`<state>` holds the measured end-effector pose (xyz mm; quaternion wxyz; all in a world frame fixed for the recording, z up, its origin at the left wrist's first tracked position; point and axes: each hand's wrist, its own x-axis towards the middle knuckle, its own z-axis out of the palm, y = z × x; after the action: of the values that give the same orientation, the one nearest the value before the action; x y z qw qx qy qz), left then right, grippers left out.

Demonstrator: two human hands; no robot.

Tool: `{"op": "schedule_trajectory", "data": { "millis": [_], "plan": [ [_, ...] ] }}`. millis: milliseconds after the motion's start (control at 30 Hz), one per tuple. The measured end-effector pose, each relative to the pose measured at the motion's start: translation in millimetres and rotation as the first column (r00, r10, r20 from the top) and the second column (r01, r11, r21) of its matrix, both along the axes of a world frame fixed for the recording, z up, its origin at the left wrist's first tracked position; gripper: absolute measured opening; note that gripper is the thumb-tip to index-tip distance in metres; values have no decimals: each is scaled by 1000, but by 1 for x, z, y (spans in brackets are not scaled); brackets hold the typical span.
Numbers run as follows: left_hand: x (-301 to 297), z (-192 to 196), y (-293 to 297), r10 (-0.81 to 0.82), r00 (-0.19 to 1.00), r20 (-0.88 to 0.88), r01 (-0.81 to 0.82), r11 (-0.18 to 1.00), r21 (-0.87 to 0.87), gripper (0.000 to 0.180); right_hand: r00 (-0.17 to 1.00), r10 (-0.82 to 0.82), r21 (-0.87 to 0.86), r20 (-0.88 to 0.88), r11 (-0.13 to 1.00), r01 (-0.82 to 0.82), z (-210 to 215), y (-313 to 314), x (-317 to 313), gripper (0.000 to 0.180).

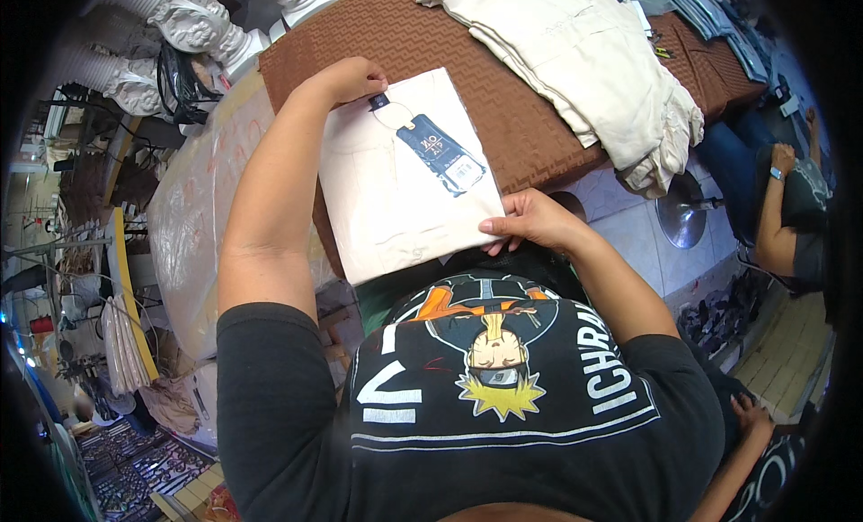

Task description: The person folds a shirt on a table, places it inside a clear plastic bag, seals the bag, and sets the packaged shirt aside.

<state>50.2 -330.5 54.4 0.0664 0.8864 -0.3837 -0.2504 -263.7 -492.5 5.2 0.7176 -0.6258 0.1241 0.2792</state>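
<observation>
Pinching far edge of folded cream garment [364, 207] with left hand [351, 80]; clamping near right corner with right hand [538, 222]. Holding it between them, with navy tag [433, 147] upward and cream pile [566, 59] beyond right hand.

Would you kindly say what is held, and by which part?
A folded cream garment: right hand pinches its lower right corner; left hand is at its top edge, grip unclear.

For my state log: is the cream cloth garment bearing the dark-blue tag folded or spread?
Folded: the garment forms a flat, compact rectangle with straight edges, tag facing up.
</observation>
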Motion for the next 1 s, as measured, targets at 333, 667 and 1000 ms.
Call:
{"op": "schedule_trajectory", "data": {
  "millis": [333,667,1000],
  "plan": [
    [10,0,32,137,959,-250,-158,985,-69,27,1000,-19,4,-11,1000,19,1,1,-1,28],
    [8,4,32,44,984,-174,-49,998,-29,27,999,-36,-16,-20,999,35,4,2,0,24],
    [0,10,31,-8,1000,-21,8,999,-39,24,1000,-9,-14,-9,1000,9,3,1,1,27]
  ]
}}
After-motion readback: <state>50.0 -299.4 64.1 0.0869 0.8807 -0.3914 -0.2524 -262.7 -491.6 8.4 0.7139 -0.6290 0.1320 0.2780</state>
